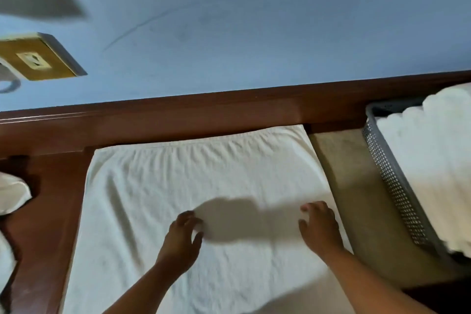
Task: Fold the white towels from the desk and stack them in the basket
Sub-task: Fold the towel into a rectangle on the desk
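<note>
Left hand (182, 234) is shown palm-down over the middle of the spread white towel (204, 173), fingers loosely bent and thumb held apart, with nothing gripped. Right hand (318, 227) is seen likewise relaxed, fingers slightly curled, near the towel's right edge; whether either hand's fingertips touch the cloth cannot be told. The towel is laid flat on the wooden desk (46, 199), its far hem wrinkled against the raised back rail. A grey perforated basket (392, 173) is placed at the right, apart from the towel, and folded white towels (433, 160) are stacked in it. Crumpled white cloth (12, 194) is seen at the left edge. A socket plate (35, 58) is mounted on the blue wall (254, 33).
</note>
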### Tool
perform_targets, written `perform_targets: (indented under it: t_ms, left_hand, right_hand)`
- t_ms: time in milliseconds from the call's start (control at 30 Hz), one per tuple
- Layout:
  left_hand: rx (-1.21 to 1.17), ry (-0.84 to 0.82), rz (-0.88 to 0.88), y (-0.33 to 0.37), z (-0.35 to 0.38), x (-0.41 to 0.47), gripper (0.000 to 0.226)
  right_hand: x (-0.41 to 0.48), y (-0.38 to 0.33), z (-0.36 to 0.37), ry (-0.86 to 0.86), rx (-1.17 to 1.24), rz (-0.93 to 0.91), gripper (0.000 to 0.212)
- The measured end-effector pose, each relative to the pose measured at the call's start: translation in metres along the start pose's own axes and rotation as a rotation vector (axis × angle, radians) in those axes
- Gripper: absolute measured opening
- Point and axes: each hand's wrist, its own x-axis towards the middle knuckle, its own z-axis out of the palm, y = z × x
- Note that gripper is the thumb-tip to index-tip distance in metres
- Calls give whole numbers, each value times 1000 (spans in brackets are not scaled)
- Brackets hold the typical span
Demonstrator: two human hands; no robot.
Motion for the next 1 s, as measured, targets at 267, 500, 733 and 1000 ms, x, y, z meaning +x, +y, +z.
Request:
perform_targets:
  t_ms: [267, 500, 733, 1000]
  left_hand:
    - [196, -264, 4, 53, 58, -98, 35]
    - [341, -320, -21, 87, 80, -121, 46]
    - [261, -281, -97, 95, 104, -156, 39]
    - [25, -115, -295, 77, 114, -207, 39]
  right_hand:
    - [-149, 111, 44, 73, 160, 413, 66]
    - [-141, 132, 29, -141, 236, 465, 53]
    - [-143, 163, 18, -168, 185, 387, 44]
    - [-174, 155, 17, -15, 35, 134, 58]
